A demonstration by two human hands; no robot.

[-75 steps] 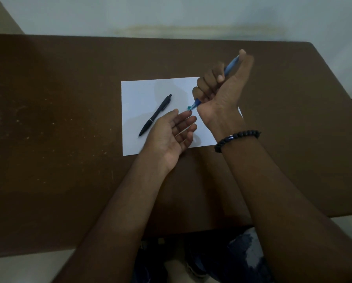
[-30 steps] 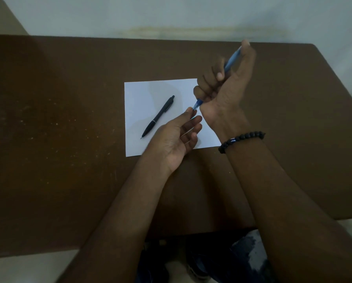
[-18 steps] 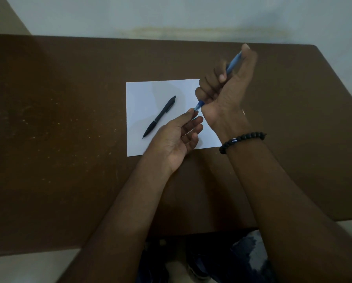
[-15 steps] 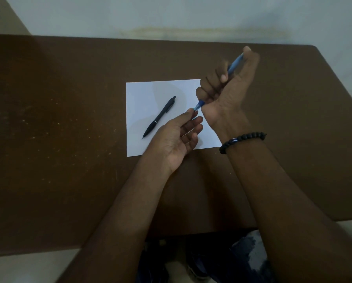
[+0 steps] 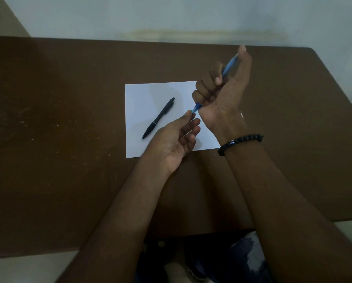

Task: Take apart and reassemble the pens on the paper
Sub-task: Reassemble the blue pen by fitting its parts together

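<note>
A blue pen (image 5: 229, 66) is held slanted above the white paper (image 5: 146, 94), with my right hand (image 5: 222, 92) fisted around its barrel and the thumb at its upper end. The pen's lower tip (image 5: 196, 108) sticks out below the fist. My left hand (image 5: 175, 137) pinches that tip between thumb and forefinger, its other fingers loosely curled. A black pen (image 5: 158, 119) lies whole on the paper, slanted, its point toward me and to the left of my left hand.
The paper lies on a brown table (image 5: 58, 129) whose far edge meets a pale wall (image 5: 171, 15). A black bead bracelet (image 5: 240, 140) circles my right wrist. The table's right edge slopes off at the right.
My left hand went from open under the blue pen's tip to pinching it with thumb and forefinger. My right hand with the pen rose a little, then settled back.
</note>
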